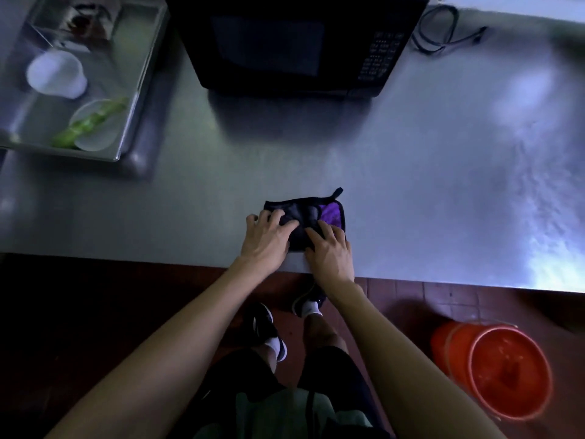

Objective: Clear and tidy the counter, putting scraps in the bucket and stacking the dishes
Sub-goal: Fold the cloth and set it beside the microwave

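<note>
A folded black-purple cloth [304, 221] is pressed flat near counter [411, 172] front edge by left hand [269, 234] & right hand [330, 251], fingers spread, nothing gripped. Orange bucket [497, 369] sits on floor, right; dishes lie in sink [139, 90], far left.

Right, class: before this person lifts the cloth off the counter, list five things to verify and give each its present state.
1. Both hands on the cloth: ok; left hand and right hand rest on it with spread fingers.
2. Cloth folded: ok, though a purple corner shows.
3. Cloth fully on the counter: ok, it sits near the front edge.
4. Bucket within reach: ok, it is on the floor to the person's right.
5. Sink cleared: not ok; a white cup and a green scrap lie in it.
</note>
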`<state>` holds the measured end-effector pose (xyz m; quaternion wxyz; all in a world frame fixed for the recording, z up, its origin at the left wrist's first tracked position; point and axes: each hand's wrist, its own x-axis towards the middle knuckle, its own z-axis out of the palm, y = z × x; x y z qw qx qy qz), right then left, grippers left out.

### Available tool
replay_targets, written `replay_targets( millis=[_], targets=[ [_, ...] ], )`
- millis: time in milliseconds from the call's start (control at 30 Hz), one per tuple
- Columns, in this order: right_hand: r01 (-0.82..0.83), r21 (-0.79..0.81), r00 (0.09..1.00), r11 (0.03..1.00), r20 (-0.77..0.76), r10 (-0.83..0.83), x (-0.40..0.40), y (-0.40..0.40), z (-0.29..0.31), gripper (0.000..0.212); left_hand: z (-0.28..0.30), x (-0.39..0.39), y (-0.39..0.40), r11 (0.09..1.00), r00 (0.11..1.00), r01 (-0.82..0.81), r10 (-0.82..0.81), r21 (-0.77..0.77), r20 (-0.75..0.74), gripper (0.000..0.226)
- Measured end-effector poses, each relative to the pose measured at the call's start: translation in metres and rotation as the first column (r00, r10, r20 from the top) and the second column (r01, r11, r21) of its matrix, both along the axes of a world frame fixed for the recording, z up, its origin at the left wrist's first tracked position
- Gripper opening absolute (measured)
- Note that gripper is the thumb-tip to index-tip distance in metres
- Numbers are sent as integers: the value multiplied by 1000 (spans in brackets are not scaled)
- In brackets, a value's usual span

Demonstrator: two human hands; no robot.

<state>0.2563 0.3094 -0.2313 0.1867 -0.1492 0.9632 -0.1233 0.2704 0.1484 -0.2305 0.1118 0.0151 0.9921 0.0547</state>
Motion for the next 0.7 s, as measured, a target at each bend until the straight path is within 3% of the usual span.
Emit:
replay_targets(
  millis=[267, 500, 700],
  targets=[
    [-41, -39, 999, 998, -1, 41, 52, 24, 7, 36, 2, 59, 30, 999, 999, -39, 39, -4, 31, 41],
    [-105, -254, 981, 961, 132, 142, 88, 71, 13, 26, 23, 110, 76, 981, 978, -175, 164, 84, 126, 29],
    [-88, -377, 995, 922, 16, 102, 111, 97, 23, 37, 41, 131, 98, 980, 981, -193, 193, 43, 12, 28]
  ],
)
